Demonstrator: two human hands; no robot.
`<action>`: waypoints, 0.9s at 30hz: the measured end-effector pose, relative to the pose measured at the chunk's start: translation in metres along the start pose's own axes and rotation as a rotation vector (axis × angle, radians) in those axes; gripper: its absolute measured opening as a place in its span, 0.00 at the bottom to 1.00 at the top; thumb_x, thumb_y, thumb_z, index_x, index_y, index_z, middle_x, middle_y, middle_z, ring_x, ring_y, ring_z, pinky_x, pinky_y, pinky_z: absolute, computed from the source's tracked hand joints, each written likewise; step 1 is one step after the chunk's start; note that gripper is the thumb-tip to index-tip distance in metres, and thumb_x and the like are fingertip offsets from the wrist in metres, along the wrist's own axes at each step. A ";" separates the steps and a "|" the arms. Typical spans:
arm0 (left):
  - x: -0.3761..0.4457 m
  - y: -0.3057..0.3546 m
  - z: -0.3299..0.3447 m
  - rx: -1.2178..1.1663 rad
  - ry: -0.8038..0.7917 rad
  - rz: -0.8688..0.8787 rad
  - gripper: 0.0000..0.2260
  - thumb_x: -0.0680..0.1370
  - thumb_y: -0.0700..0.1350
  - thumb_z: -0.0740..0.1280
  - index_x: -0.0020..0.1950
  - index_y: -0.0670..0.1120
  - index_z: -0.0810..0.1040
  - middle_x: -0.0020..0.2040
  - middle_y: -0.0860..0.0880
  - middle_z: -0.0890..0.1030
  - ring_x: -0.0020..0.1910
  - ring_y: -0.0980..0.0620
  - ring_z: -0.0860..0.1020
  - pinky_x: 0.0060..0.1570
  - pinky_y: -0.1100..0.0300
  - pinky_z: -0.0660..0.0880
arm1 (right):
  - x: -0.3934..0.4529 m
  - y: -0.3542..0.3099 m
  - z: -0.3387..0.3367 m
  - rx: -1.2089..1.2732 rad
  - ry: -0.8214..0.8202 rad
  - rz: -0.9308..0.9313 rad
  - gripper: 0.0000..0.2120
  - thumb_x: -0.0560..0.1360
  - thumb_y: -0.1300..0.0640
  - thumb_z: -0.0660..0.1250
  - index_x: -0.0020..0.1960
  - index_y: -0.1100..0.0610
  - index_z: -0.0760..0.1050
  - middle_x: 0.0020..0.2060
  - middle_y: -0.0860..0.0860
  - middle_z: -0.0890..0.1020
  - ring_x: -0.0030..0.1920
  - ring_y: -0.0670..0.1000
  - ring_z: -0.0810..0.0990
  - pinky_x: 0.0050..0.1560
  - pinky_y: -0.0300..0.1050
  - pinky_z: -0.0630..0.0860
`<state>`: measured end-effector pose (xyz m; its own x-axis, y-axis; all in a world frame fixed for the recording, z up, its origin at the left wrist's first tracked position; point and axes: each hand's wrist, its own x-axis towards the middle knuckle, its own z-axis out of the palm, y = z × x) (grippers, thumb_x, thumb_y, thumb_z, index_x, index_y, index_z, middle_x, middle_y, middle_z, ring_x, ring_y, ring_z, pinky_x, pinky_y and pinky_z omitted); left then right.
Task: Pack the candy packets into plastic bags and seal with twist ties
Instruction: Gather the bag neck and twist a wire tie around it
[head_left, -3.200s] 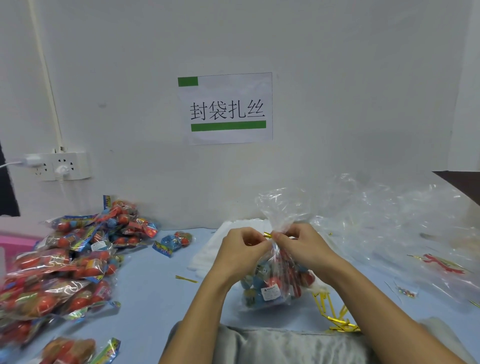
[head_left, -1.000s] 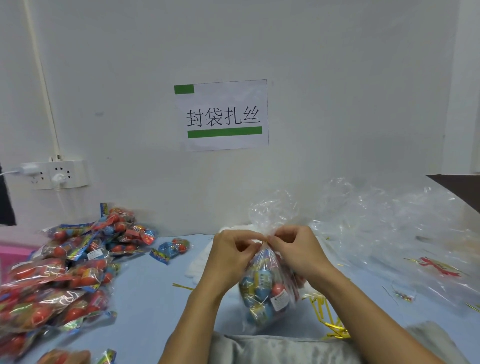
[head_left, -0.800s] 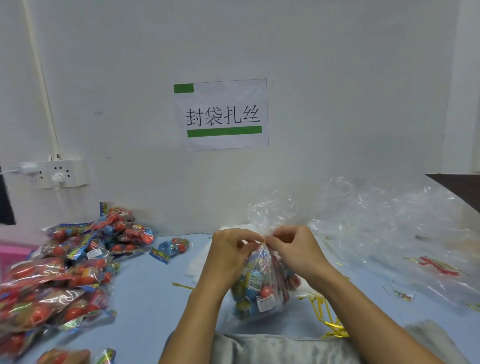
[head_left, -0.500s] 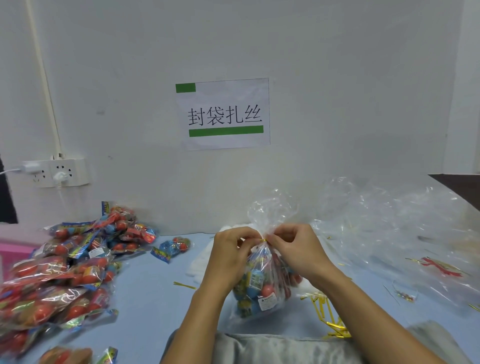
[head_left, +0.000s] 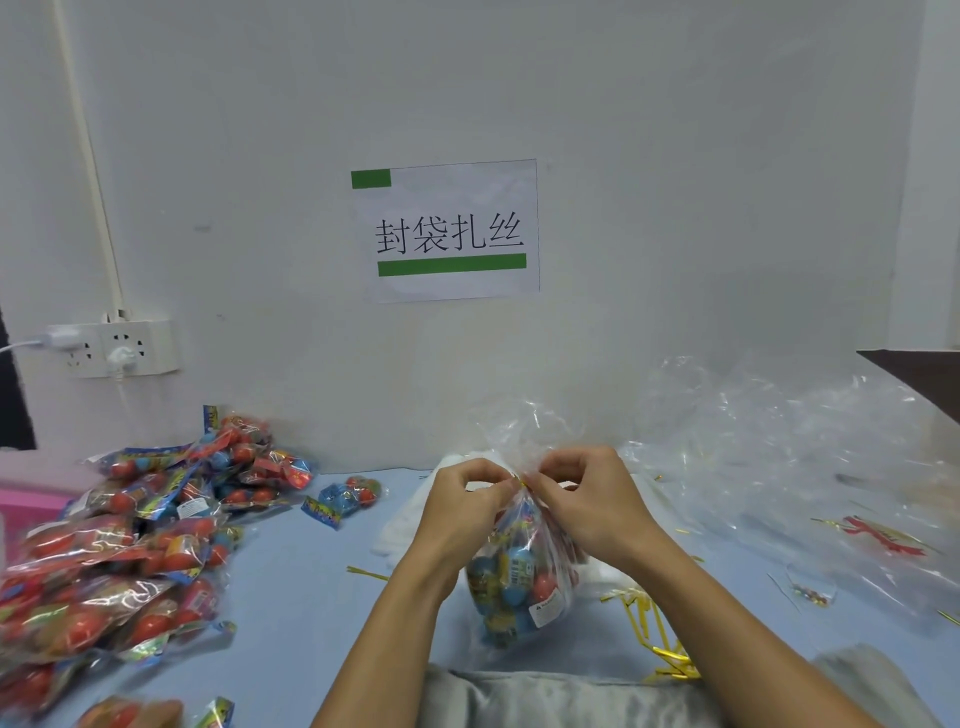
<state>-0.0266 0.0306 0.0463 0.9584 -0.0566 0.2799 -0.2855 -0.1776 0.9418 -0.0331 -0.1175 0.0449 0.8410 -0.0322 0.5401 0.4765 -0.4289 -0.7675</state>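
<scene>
A white wall rose behind the pale blue bench (head_left: 291, 587); its sign (head_left: 451, 231) read "封袋扎丝". Left hand (head_left: 457, 506) and right hand (head_left: 587, 501) each held a pinching grip on the gold twist tie (head_left: 521, 483) at the candy bag (head_left: 519, 577) neck, above the bench. Best twisted tight, close to the candy.

Filled bag (head_left: 522, 571) centre on table (head_left: 291, 587), candy packets (head_left: 130, 545) left, empty bags (head_left: 779, 467) right, twist ties (head_left: 654, 634) beside it
</scene>
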 end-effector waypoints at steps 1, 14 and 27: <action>0.000 0.001 0.001 -0.004 -0.002 -0.013 0.09 0.78 0.40 0.68 0.39 0.46 0.82 0.41 0.46 0.83 0.44 0.48 0.82 0.43 0.57 0.79 | 0.000 0.001 0.001 -0.007 0.000 -0.007 0.09 0.76 0.61 0.72 0.38 0.52 0.84 0.35 0.45 0.86 0.40 0.44 0.85 0.41 0.34 0.78; 0.003 0.003 0.012 0.451 0.106 0.134 0.10 0.80 0.46 0.63 0.42 0.45 0.78 0.51 0.48 0.76 0.48 0.47 0.78 0.44 0.58 0.74 | -0.002 0.001 0.002 -0.107 0.014 -0.054 0.05 0.72 0.62 0.71 0.42 0.56 0.86 0.35 0.45 0.86 0.38 0.40 0.83 0.39 0.30 0.75; -0.002 0.006 0.007 0.063 0.075 -0.016 0.11 0.78 0.46 0.70 0.38 0.42 0.82 0.31 0.50 0.81 0.29 0.59 0.79 0.26 0.71 0.72 | -0.002 -0.002 0.002 0.066 0.130 0.025 0.08 0.73 0.60 0.73 0.36 0.53 0.84 0.32 0.45 0.85 0.35 0.41 0.83 0.35 0.32 0.74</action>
<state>-0.0307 0.0228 0.0505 0.9597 0.0201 0.2802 -0.2675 -0.2390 0.9334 -0.0350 -0.1145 0.0443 0.8144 -0.1606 0.5577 0.4754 -0.3665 -0.7998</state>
